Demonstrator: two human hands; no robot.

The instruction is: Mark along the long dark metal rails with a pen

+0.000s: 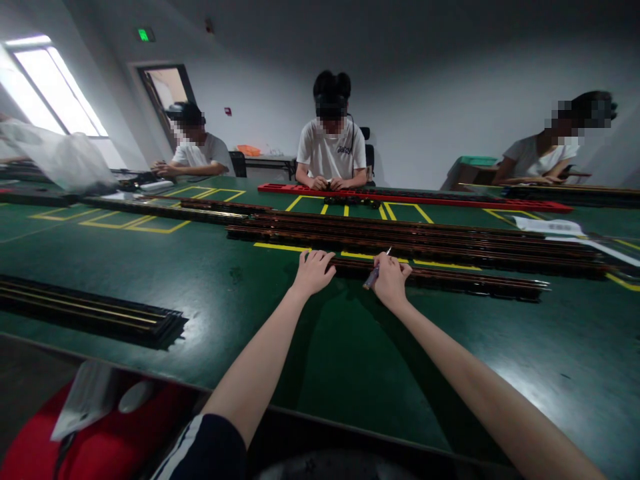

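A long, thin dark strip (475, 283) with a reddish-brown sheen lies crosswise on the green table in front of me. My left hand (314, 273) is at its left end, fingers over the far side and thumb on the near side. Farther right, my right hand (391, 280) is closed around a small screwdriver (371, 279) with a translucent purplish handle. Its thin metal tip pokes out above the fingers, pointing away from me. That hand is over the same strip and hides part of it. Just beyond lies a bundle of similar long strips (415, 237).
Another strip stack (90, 310) lies at the near left of the green table (225, 360). Yellow tape marks run across it. A long red tray (530, 203) stands before a person (332, 150) opposite. Two more people sit left and right. White papers (547, 227) lie at right.
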